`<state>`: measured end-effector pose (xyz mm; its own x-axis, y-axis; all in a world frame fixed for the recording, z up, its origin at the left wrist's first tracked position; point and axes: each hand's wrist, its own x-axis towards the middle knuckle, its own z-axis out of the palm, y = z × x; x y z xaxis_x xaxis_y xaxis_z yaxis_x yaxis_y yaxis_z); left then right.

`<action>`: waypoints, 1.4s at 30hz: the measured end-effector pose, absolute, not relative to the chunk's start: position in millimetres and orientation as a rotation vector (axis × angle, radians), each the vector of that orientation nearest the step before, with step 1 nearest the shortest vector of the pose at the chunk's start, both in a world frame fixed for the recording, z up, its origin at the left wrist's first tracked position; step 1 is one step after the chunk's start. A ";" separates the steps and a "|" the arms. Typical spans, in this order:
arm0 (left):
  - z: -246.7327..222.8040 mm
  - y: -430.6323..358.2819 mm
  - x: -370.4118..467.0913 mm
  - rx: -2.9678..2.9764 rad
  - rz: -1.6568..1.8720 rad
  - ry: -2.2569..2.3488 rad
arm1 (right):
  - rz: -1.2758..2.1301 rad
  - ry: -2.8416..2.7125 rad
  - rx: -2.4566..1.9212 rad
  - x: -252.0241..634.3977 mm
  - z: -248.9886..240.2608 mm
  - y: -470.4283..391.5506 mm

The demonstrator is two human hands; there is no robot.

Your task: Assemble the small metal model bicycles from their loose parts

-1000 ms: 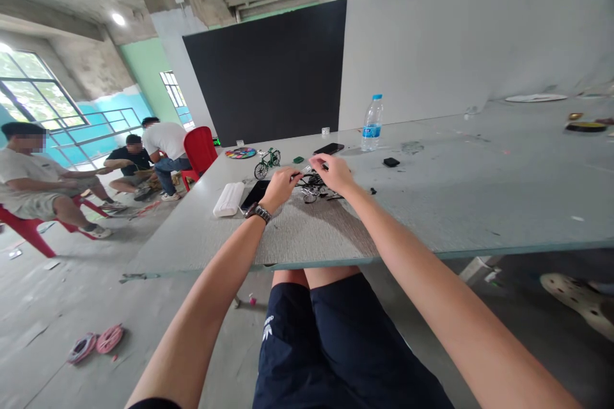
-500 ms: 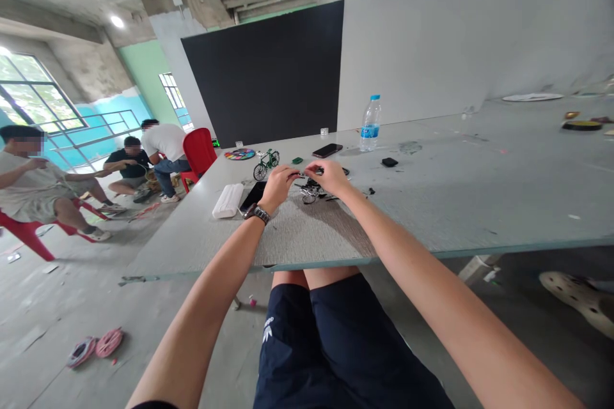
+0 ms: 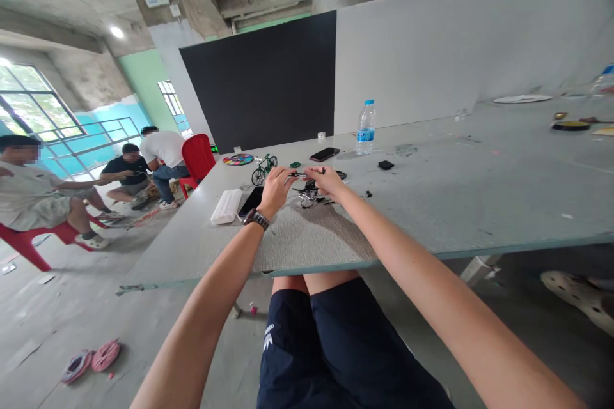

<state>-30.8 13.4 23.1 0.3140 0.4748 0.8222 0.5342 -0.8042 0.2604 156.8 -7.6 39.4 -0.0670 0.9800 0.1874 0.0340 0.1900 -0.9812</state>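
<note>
My left hand, a dark watch on its wrist, pinches one end of a small thin dark part above the table. Facing it, my right hand has its fingers closed at the other end of that part; a short dark tip sticks up by the fingers. What exactly the part is stays too small to tell. Just below the hands lies a cluster of small black and silver pieces. A green model bicycle stands upright beyond my left hand. Behind my right hand a black wheel-like ring is partly hidden.
Left of my hands lie a white case and a dark phone. Farther back are another phone, a colourful disc, a water bottle and a black object. Several people sit at the left near a red chair.
The view has shifted slightly. My hands stay together over the pieces; a dark tip now shows at my right fingers, and the thin part between the hands is more visible.
</note>
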 end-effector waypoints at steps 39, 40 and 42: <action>19.2 13.4 -26.2 -2.763 -2.998 -1.717 | 0.395 -1.704 -1.170 164.7 24.2 11.0; 19.6 13.2 -26.2 -2.743 -3.007 -1.722 | 0.409 -1.697 -1.171 164.3 24.5 10.5; 19.9 13.4 -26.1 -2.730 -3.018 -1.730 | 0.437 -1.706 -1.162 163.6 25.3 9.7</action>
<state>-26.1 13.4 19.9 0.2040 0.9646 0.1671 -0.3431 -0.0894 0.9350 163.6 9.7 25.3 -0.0540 0.8516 0.5213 0.4959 0.4760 -0.7263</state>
